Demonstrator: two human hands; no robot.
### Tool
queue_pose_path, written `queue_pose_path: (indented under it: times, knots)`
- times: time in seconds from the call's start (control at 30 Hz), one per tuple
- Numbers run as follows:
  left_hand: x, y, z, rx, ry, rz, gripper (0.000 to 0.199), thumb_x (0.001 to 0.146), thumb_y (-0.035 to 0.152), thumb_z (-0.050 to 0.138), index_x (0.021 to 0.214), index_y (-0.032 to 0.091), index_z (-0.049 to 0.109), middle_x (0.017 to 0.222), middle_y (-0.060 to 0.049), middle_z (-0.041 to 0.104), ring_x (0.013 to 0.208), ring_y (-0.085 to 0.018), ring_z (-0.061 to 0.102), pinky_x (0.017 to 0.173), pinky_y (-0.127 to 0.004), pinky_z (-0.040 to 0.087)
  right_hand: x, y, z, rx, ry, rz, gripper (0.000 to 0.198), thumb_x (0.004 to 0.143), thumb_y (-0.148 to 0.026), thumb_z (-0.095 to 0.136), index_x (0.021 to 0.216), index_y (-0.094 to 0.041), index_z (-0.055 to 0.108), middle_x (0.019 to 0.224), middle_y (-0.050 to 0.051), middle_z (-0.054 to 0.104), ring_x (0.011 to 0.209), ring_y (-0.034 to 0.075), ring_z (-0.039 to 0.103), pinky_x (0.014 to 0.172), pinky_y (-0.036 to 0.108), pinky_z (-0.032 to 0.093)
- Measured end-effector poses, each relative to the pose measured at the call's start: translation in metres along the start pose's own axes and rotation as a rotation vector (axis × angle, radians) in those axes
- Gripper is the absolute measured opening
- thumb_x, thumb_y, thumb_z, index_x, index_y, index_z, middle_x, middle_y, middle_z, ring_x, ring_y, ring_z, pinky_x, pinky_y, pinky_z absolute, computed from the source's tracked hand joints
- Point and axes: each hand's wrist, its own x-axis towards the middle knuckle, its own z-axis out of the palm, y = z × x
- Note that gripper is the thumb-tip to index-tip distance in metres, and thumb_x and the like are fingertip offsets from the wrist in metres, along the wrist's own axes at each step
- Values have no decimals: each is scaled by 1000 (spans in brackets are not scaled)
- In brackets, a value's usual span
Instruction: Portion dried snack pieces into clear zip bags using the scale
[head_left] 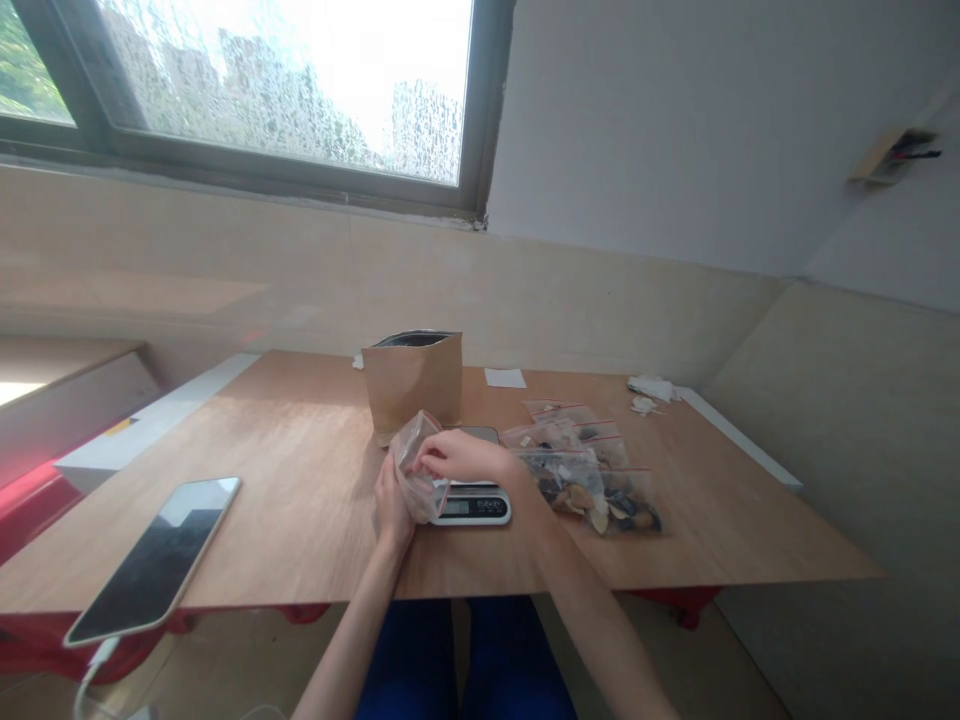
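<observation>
My left hand (391, 505) is wrapped round a clear zip bag (412, 465) and holds it tilted over the left side of a kitchen scale (491, 508). The fingers of my right hand (461, 457) are curled together at the bag's mouth; whatever they pinch is too small to make out. Under my hands the white scale is partly covered, with its display and buttons facing me. Just behind stands a brown kraft pouch (416, 385), upright with its top open. To the right of my right forearm lie several zip bags (570, 480) filled with dark and pale dried pieces.
A phone (161, 550) with a charging cable lies at the table's left front. Near the back edge is a white paper (505, 378). Crumpled white scraps (651, 390) lie at the back right. The wooden table (300, 450) meets a tiled wall under a window.
</observation>
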Motion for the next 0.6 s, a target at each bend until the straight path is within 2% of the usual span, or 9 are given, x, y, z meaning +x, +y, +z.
queue_pose_path:
  times: [0.1, 0.2, 0.37, 0.5, 0.6]
  knots:
    - [7, -6, -1, -29, 14, 62, 28, 78, 38, 50, 91, 16, 62, 80, -4, 68, 70, -16, 64, 64, -25, 50, 7, 4, 22, -98, -76, 49, 26, 76, -4, 43, 78, -12, 67, 79, 4, 68, 68, 12, 59, 57, 19, 40]
    - [13, -13, -2, -21, -19, 111, 35, 78, 40, 50, 97, 15, 63, 95, -7, 68, 89, -18, 64, 80, -28, 49, 15, 8, 39, -213, -127, 55, 23, 73, -5, 46, 79, -11, 67, 76, 5, 68, 64, 13, 58, 54, 21, 39]
    - [9, -12, 0, -21, -125, 103, 40, 79, 43, 49, 103, 14, 63, 94, -9, 70, 90, -22, 65, 86, -35, 47, 18, 15, 49, -358, -147, 14, 23, 71, -9, 52, 89, -5, 66, 83, 13, 68, 69, 18, 59, 57, 25, 42]
    - [1, -1, 5, 80, -80, 177, 36, 81, 37, 47, 99, 13, 65, 102, -10, 69, 102, -23, 61, 94, -35, 43, 14, 12, 49, -399, -189, 37, 29, 70, -9, 54, 96, -4, 66, 89, 16, 68, 74, 22, 62, 59, 27, 45]
    - [0, 1, 4, 149, -80, 201, 36, 83, 35, 44, 102, 13, 65, 112, -10, 65, 109, -22, 57, 99, -34, 38, 12, 5, 49, -412, -227, 118, 31, 71, -11, 55, 99, -4, 66, 91, 17, 69, 75, 25, 64, 59, 28, 47]
